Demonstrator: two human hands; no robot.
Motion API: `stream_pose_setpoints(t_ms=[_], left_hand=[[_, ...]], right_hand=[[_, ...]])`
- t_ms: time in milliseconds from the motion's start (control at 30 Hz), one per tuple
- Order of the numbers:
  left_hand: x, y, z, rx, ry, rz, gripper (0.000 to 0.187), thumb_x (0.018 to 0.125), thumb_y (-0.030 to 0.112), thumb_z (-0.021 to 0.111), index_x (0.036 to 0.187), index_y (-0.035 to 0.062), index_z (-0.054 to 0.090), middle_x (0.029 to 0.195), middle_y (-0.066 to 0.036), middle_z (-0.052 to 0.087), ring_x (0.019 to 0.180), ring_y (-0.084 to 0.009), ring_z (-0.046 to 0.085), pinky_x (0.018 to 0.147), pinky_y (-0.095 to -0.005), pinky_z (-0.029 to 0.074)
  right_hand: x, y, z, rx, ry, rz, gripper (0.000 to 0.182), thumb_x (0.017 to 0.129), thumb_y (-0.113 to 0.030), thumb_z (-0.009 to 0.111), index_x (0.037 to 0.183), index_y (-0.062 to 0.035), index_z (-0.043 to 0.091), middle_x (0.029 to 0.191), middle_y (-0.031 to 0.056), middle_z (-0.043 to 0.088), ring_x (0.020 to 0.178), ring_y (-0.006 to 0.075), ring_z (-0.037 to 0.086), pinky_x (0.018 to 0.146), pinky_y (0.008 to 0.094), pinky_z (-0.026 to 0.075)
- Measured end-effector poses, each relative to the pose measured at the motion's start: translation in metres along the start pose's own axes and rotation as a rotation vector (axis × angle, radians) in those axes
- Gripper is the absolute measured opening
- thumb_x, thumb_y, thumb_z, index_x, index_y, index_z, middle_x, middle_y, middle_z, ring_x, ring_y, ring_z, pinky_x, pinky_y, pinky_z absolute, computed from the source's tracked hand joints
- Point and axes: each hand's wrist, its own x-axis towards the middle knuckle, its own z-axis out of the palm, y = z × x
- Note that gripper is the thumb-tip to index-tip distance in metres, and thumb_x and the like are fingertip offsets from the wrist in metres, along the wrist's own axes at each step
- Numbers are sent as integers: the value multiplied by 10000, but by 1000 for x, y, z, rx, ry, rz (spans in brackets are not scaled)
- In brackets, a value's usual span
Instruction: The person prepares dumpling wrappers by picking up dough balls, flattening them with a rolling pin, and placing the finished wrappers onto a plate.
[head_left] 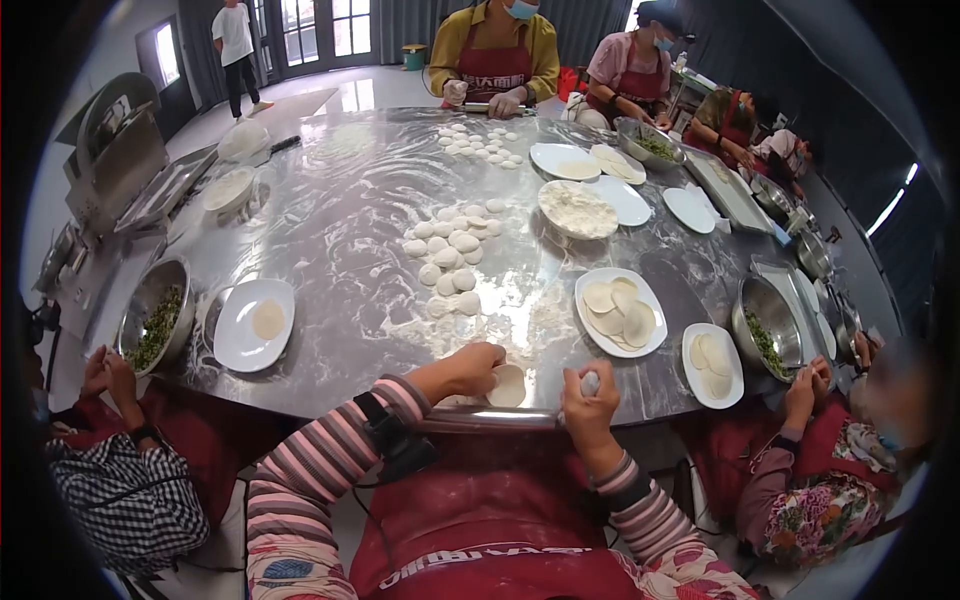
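At the table's front edge, my left hand [470, 370] has its fingers closed on the rim of a round dough wrapper [507, 386]. To the right, my right hand [590, 400] is wrapped round a pale rolling pin [590, 383], whose end shows above the fist. Beyond my hands lie several small flattened dough pieces [447, 256] on the floured metal table [340, 270]. Close to my right hand is a white plate [597, 341] with several rolled wrappers [622, 308]. A smaller plate [698, 385] of wrappers [712, 365] stands farther right.
A bowl of flour [578, 210] and more plates stand at the back right. Steel bowls of green filling [155, 330] [765, 340] sit at both sides. A plate with one wrapper [235, 340] is on the left. Co-workers [495, 60] surround the table.
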Motion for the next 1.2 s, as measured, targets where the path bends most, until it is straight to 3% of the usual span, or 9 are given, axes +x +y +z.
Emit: stream_pose_setpoints(t_ms=[333,467,667,733,800,867,900,967,1200], left_hand=[[11,3,3,115,-44,5,212,733,141,564,883,3,623,878,-225,633,864,-374,602,755,-410,465],[0,-1,2,-33,-10,-9,176,748,146,556,844,10,612,856,-225,629,848,-378,596,735,-409,468],[6,13,1,19,56,-24,203,790,169,571,885,-8,597,834,-215,629,806,-333,606,706,-390,461],[6,12,2,80,-25,2,214,790,166,545,897,-11,600,848,-222,630,821,-341,608,713,-395,460],[5,6,2,141,-46,45,170,773,118,529,868,-3,600,827,-207,628,805,-322,606,714,-382,461],[-1,-1,1,-12,-13,-33,148,752,77,521,860,5,592,804,-184,623,783,-297,599,711,-368,462],[-6,1,-2,-59,-57,-55,140,742,53,527,864,14,583,787,-165,617,763,-281,590,704,-360,463],[-10,-1,-2,-51,-54,-41,148,755,71,528,881,14,581,796,-169,619,768,-282,591,703,-364,463],[-6,-8,0,-3,35,-71,225,775,206,556,887,28,635,852,-217,636,819,-350,619,729,-412,471]], right_hand=[[12,3,12,-50,27,-39,191,738,-11,669,761,-40,481,574,117,493,461,262,512,449,358,401],[-15,2,-2,166,-19,236,190,735,-13,674,774,-39,491,589,128,508,471,271,521,455,360,407],[38,7,38,2,-4,4,169,747,-29,664,807,-34,506,629,177,525,569,369,554,511,417,416],[25,1,22,11,-19,86,174,741,-31,669,793,-35,503,619,161,520,542,343,545,503,398,418],[1,2,2,-80,25,-115,185,736,-11,668,768,-45,489,597,123,504,480,246,516,455,342,404],[-28,4,-9,170,-40,306,187,737,-6,664,757,-47,483,596,125,506,479,238,525,443,337,398],[-22,3,-5,176,-41,309,187,737,-6,664,757,-47,483,596,125,506,479,238,525,443,337,398],[6,-1,8,-12,29,7,190,740,-7,663,766,-45,479,592,127,505,491,273,527,458,350,402],[29,8,28,-8,-28,-60,181,773,-55,658,841,-38,491,662,168,528,560,370,557,480,419,419]])
